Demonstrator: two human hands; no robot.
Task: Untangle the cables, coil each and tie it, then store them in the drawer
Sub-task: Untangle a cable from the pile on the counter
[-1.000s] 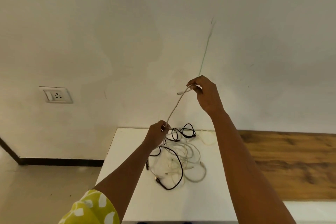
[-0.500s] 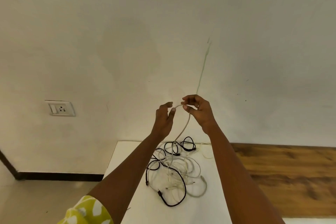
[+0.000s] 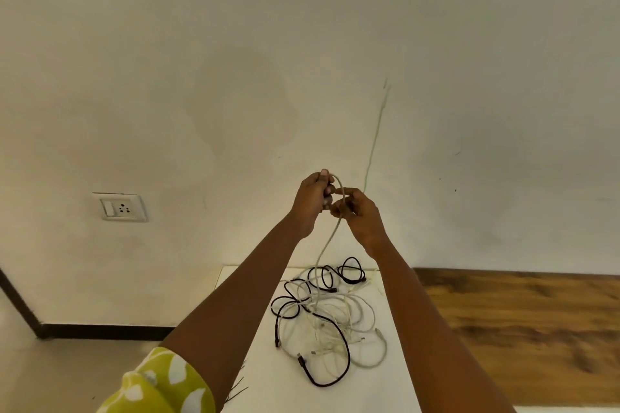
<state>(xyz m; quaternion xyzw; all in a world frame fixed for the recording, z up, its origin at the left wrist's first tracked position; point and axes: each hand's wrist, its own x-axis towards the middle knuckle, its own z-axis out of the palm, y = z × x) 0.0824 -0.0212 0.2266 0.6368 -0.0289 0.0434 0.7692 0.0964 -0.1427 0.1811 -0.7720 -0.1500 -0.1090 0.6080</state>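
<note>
White tabletop point(image 3: 385, 389) bearing a tangled heap of black and white cables point(image 3: 322, 318), above which the left hand point(image 3: 310, 201) and right hand point(image 3: 359, 213), raised together, both pinch a looped white cable point(image 3: 330, 235) rising from the heap.

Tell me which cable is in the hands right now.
The white cable: both the left hand and right hand grip its raised end, and it trails down into the pile. The black cables lie untouched on the table.
</note>
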